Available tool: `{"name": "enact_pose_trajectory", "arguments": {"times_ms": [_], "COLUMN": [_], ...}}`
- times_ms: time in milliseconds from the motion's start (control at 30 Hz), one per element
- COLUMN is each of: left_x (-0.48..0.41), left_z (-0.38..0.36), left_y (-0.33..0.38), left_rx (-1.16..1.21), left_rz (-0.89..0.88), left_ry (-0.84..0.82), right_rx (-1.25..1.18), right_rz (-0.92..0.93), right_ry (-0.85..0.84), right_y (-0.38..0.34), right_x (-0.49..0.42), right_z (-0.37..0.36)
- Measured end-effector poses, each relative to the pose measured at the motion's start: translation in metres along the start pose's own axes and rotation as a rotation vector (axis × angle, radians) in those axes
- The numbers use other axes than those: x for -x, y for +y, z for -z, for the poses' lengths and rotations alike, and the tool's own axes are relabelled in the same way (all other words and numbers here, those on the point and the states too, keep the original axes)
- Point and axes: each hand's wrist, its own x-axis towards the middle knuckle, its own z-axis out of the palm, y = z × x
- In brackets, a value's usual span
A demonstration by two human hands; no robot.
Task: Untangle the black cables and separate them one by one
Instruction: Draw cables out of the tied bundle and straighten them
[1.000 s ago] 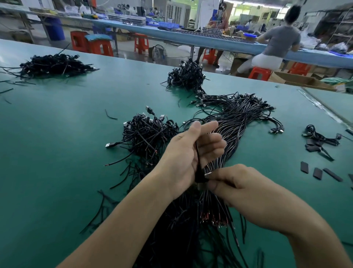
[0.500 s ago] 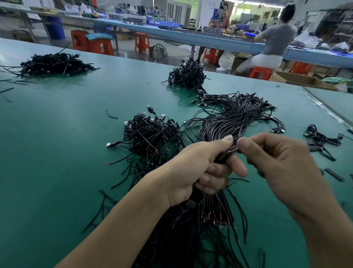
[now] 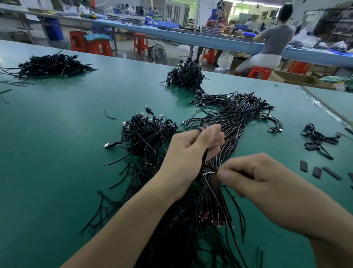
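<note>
My feed is bright and evenly lit from overhead, with the ceiling lights [image 3: 246,2] at the top blown out to a pale green-white. The green bench [image 3: 57,143] carries a soft sheen toward its far edge, and the cables [image 3: 149,134] throw only faint, diffuse shadows on it. The wide lens bows the bench edge and stretches the forearms at the bottom corners. The right grip [image 3: 261,183] is slightly smeared by motion at the fingertips; the seated person [image 3: 275,40] and the far room look soft and streaky.
</note>
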Motion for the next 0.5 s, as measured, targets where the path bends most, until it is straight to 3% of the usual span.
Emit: {"name": "enact_pose_trajectory", "arguments": {"times_ms": [100, 200, 267, 367, 500], "left_x": [0.008, 0.015, 0.016, 0.013, 0.008], "left_z": [-0.002, -0.006, -0.006, -0.003, -0.003], "left_y": [0.002, 0.012, 0.014, 0.017, 0.022], "left_rx": [-0.329, -0.202, -0.162, -0.030, 0.389], "left_rz": [0.067, 0.261, 0.308, 0.344, 0.289], "left_ry": [-0.189, -0.365, -0.384, -0.328, -0.280], "right_rx": [-0.129, -0.291, -0.427, -0.476, -0.456], "right_rz": [0.011, 0.030, 0.027, -0.033, -0.135], "right_ry": [0.243, 0.411, 0.495, 0.477, 0.370], "right_y": [0.002, 0.004, 0.008, 0.012, 0.011], "right_x": [0.001, -0.001, -0.004, -0.008, -0.011], "right_z": [0.005, 0.007, 0.005, 0.000, -0.006]}}
